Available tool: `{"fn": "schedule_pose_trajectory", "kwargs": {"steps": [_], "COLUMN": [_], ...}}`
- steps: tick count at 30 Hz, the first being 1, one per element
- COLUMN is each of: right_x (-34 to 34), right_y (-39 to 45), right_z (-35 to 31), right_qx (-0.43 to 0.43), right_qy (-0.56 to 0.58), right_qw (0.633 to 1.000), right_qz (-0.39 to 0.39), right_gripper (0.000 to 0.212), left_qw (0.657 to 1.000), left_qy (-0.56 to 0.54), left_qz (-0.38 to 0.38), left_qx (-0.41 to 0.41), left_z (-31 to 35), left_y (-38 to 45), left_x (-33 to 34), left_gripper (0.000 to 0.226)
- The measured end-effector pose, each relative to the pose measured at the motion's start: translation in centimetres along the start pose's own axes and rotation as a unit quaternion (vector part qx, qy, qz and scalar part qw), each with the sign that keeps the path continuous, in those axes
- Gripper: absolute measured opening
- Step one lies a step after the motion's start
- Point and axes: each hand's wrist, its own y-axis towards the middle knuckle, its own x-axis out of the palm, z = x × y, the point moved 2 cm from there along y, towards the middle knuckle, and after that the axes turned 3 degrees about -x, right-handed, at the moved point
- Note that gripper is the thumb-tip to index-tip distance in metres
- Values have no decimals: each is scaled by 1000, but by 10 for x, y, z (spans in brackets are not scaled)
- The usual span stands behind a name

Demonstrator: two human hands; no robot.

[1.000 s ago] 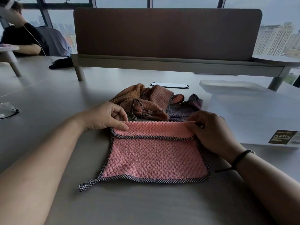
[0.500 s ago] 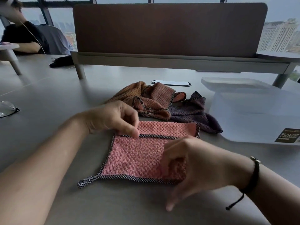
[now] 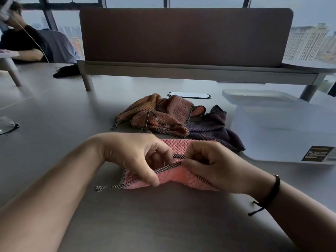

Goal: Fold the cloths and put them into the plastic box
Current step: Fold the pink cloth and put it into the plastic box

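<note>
Translucent plastic box [image 3: 283, 131] at the right of the grey desk [image 3: 54, 124], rectangular with rounded corners, a dark label on its near wall; contents not discernible through the frosted wall. Flat clear lid [image 3: 254, 94] lying just behind it.

Left hand [image 3: 134, 157] and right hand [image 3: 214, 168] close together at mid-desk, both with fingers curled tight, pinching the checkered hem of the pink cloth [image 3: 171, 177]. Near hem lifted off the desk and drawn toward the far, already folded edge. Black cord bracelet [image 3: 271, 193] on the right wrist.

Pink cloth: waffle-textured, soft, square-edged, bordered in black-and-white check, with a small loop tab trailing at its near left corner. Just beyond it, a crumpled heap: orange-brown cloth [image 3: 160, 115] of the same weave and trim, touching a dark purple cloth [image 3: 214, 130] sprawled toward the box.

Brown padded divider panel [image 3: 181, 33] upright across the far desk edge. Eyeglasses [image 3: 7, 124] at the far left.
</note>
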Motion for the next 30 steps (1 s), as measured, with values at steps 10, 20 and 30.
{"fn": "schedule_pose_trajectory", "kwargs": {"steps": [10, 20, 30], "right_x": [-21, -20, -22], "right_y": [5, 3, 0], "right_z": [25, 32, 17], "right_qx": [42, -14, -33], "right_qy": [20, -207, -178], "right_qw": [997, 975, 983], "right_qz": [68, 82, -23], "right_gripper": [29, 15, 24], "left_qw": [991, 985, 956], "left_qy": [-92, 21, 141], "left_qz": [95, 148, 251], "left_qx": [-25, -92, -55], "left_z": [-38, -47, -49], "left_y": [-17, -18, -10], "left_x": [-37, -43, -52], "left_gripper": [29, 24, 21]}}
